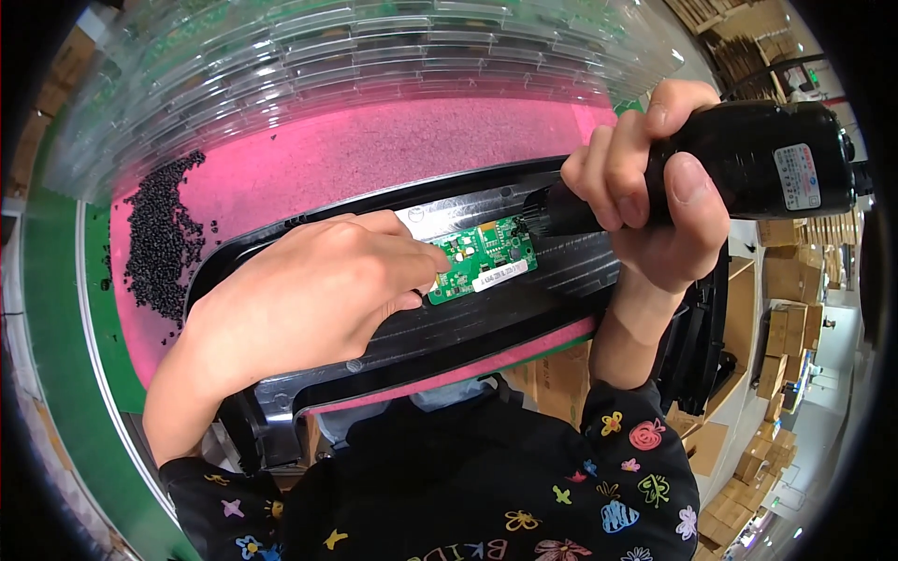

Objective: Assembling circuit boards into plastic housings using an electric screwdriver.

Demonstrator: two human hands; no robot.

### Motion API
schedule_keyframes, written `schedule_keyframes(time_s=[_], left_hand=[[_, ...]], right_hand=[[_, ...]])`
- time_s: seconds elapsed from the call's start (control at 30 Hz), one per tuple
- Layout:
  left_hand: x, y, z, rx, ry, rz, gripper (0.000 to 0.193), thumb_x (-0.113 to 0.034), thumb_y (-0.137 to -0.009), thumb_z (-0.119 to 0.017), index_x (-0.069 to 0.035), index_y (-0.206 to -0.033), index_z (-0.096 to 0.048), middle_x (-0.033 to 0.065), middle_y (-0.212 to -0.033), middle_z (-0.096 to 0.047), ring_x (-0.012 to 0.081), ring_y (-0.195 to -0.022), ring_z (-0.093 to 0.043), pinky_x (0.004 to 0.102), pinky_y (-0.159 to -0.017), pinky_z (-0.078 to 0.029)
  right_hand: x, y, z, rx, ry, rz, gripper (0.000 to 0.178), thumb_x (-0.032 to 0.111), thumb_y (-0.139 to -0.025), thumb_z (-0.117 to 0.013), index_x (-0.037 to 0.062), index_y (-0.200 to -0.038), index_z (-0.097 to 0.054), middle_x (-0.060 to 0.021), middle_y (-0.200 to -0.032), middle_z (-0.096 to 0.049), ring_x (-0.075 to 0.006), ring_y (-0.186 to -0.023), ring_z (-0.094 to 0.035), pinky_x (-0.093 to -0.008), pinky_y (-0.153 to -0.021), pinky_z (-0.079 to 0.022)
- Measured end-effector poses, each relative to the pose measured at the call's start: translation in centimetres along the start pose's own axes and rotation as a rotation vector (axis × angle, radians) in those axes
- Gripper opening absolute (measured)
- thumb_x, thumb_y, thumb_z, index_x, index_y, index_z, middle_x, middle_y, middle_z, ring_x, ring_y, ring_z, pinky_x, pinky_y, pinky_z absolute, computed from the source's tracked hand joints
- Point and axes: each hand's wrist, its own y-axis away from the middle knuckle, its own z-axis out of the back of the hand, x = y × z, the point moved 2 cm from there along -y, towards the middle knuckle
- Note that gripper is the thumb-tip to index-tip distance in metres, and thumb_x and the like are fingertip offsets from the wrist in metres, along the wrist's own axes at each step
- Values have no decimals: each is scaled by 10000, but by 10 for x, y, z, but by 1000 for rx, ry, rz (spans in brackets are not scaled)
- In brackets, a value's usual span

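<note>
A long black plastic housing (561, 290) lies across the bench in front of me. Inside it sits a green circuit board (486, 248) with a white label along its near edge. My left hand (337, 276) reaches in from the left, with curled fingertips gripping the board's left end. My right hand (659, 178) is wrapped round a black electric screwdriver (748, 154). The tool lies nearly level, its dark front end pointing left at the board's right far corner. I cannot tell whether its tip touches a screw there.
Small black screws (164, 243) lie heaped on the left of a pink mat (374, 136). Stacked clear plastic trays (393, 51) line the far side, some with green boards. Cardboard boxes (790, 337) stand to the right. More black plastic parts (697, 346) are beside my right forearm.
</note>
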Motion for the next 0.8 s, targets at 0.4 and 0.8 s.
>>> schedule_keyframes(time_s=[0.4,0.8], left_hand=[[0,-1,2,39,-29,9,103,-44,-774,-697,11,-853,-658,70,-1045,-705,265,-967,-626,383,-829,-531],[0,-2,2,17,8,-39,118,-59,-764,-702,5,-849,-654,66,-1026,-711,260,-916,-624,372,-825,-526]], right_hand=[[0,1,-1,-10,1,0,284,251,-908,-500,66,-1118,-449,10,-576,-414,-102,-459,-393,-286,-502,-343],[5,1,1,-45,-20,-8,313,295,-899,-512,74,-1114,-460,16,-571,-416,-101,-456,-386,-283,-506,-336]])
